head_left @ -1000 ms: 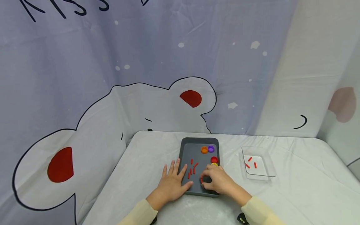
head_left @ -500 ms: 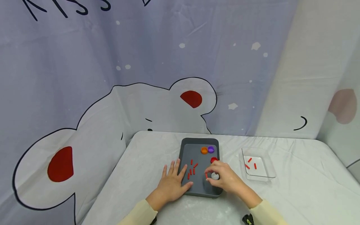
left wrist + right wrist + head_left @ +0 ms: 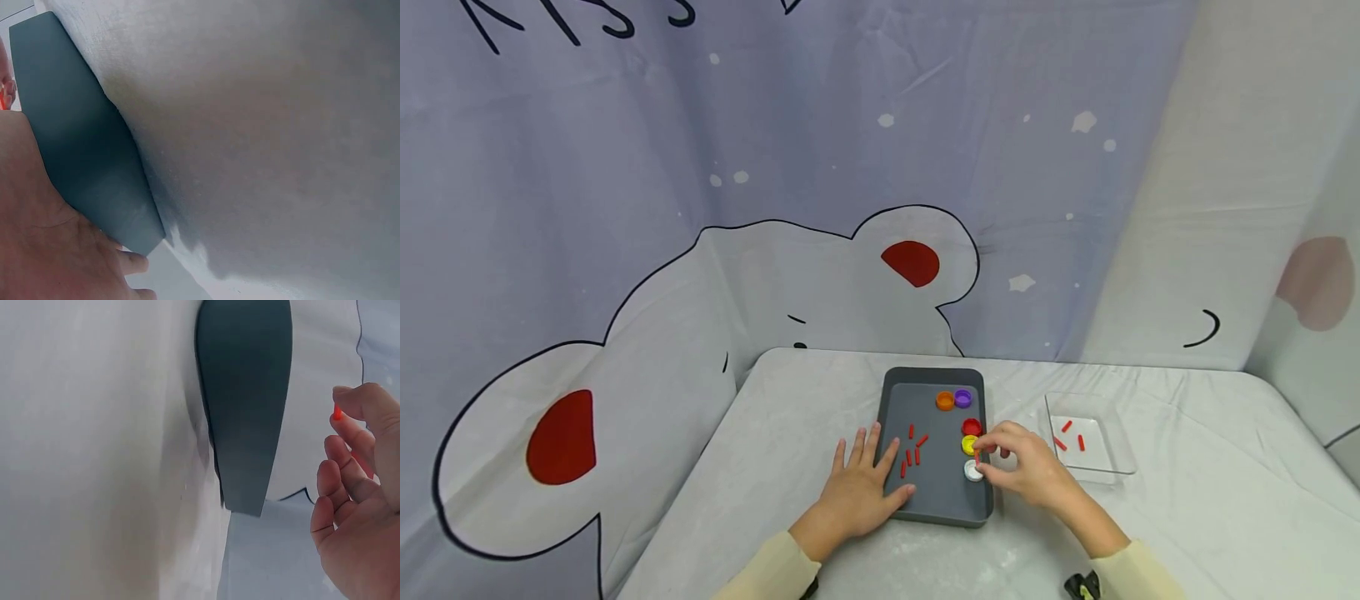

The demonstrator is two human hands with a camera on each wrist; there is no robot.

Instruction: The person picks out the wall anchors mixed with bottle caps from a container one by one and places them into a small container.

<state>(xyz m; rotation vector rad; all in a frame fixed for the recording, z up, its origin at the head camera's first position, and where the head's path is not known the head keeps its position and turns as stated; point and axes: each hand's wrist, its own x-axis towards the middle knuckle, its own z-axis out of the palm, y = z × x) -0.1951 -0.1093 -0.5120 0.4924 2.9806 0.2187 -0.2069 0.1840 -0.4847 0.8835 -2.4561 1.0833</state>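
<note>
My right hand (image 3: 1026, 465) pinches a small red stick (image 3: 337, 413) between thumb and forefinger, over the right edge of a dark grey tray (image 3: 947, 500). Below and beside those fingertips sit a white round cap (image 3: 972, 472) and a yellow cap (image 3: 969, 445). A red cap (image 3: 972, 427) lies just beyond the yellow one. My left hand (image 3: 856, 493) rests with fingers spread across the tray's left rim. Several more red sticks (image 3: 917, 456) lie scattered in the tray, to the right of its fingers. The left wrist view shows only part of the left hand (image 3: 56, 244) against the tray's outer side.
An orange cap (image 3: 945, 401) and a purple cap (image 3: 962, 398) stand together at the tray's far end. To the right is a clear plastic box (image 3: 1105, 458) holding 3 red sticks (image 3: 1081, 442). A white cloth (image 3: 805, 408) covers the table, with a printed curtain (image 3: 820, 125) behind.
The right hand has lifted the red stick and moved right across the tray, uncovering the yellow and white caps. The left hand has stayed in place.
</note>
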